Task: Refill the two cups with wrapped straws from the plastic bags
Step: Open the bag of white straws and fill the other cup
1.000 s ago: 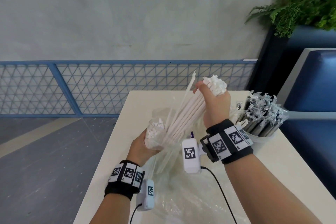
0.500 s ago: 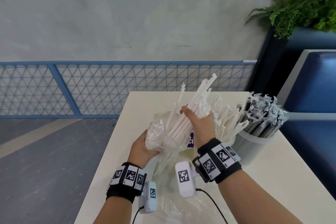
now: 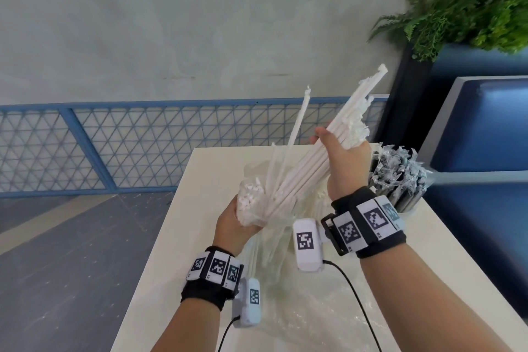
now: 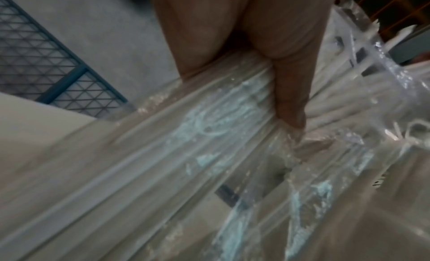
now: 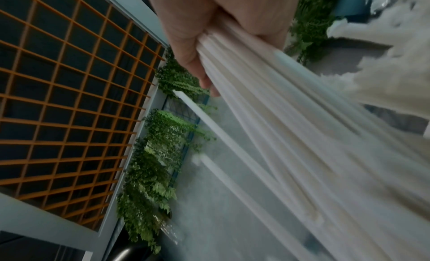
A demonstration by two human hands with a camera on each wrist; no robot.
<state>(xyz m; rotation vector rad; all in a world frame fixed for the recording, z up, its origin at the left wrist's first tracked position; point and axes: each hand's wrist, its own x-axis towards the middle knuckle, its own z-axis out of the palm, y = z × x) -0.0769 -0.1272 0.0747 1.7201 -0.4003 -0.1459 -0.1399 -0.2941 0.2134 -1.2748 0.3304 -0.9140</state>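
— Paper, all of it: a thick sheaf of white paper-wrapped straws point(image 3: 303, 168), long thin sticks with crimped, ragged ends. The right hand point(image 3: 347, 164) has its fingers curled round the upper part of the sheaf and holds it slanted up and to the right, above the table point(image 3: 200, 197).

— And the lower ends?

— They run down into the mouth of a clear plastic bag point(image 3: 285, 226), crinkled and glossy. The left hand point(image 3: 233, 227) grips the bag's upper part, fingers wrapped round the film and the straws bunched inside it. From the left wrist view you see the film point(image 4: 209, 136) stretched in ridges over the straws, with faint pale-blue print on it.

— A few straws stand apart?

— Yes, one or two thin ones point(image 3: 297, 126) stick up steeper than the rest, loose from the sheaf.

— The cups?

— One translucent cup point(image 3: 407, 203) stands on the table just behind the right wrist, packed with dark straws in crumpled clear wrappers point(image 3: 397, 168). The other cup I cannot make out; the hands and bag cover that spot. More crumpled film point(image 3: 314, 317) lies flat on the smooth cream tabletop near the forearms.
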